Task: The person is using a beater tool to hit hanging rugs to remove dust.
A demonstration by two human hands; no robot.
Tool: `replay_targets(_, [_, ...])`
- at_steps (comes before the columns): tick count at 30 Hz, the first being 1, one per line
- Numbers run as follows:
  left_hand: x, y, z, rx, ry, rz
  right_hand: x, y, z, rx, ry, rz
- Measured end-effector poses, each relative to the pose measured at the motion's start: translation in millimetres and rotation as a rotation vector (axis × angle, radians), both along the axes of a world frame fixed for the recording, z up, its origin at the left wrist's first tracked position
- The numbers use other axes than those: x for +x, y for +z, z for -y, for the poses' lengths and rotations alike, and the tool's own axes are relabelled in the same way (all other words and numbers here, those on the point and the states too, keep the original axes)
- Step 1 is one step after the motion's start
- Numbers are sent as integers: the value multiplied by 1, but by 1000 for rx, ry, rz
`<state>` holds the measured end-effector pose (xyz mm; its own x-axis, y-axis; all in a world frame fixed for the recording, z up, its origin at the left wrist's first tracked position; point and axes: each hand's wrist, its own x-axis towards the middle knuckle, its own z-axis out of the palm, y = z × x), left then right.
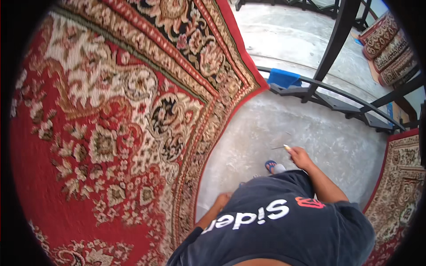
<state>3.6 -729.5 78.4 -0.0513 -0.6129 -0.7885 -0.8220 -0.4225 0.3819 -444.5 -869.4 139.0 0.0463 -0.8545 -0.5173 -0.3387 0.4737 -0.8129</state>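
My right hand (300,158) grips a slim tool with a pale handle (287,147) and a thin dark metal shaft. It is held over the grey concrete floor (246,136), shaft pointing left; whether it is a screwdriver or an awl is not clear. Low at my left side is my left hand (224,199), close to the shirt. Its fingers are too small and partly hidden to read. A large red floral rug (109,146) fills the left of the view, its bordered edge not far from the left hand.
Dark metal framework (332,50) stands ahead on the right, with a blue cloth (283,78) at its lower rail. Behind it are rolled rugs (389,50). Another patterned rug (399,186) lies along the right side. A blue sandal (271,165) shows on my foot.
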Motion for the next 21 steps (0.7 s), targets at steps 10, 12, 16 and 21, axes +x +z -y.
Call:
replay_targets(10, [-86, 140, 159, -744, 538, -550, 166, 92, 63, -478, 728, 54])
replay_targets(12, [-81, 144, 154, -743, 695, -386, 183, 91, 56, -374, 649, 189])
replay_targets(16, [-68, 137, 132, -783, 513, 99, 207, 78, 44, -234, 642, 151])
replay_targets(21, [-43, 128, 111, -529, 404, 169, 227, 67, 63, -166, 576, 95])
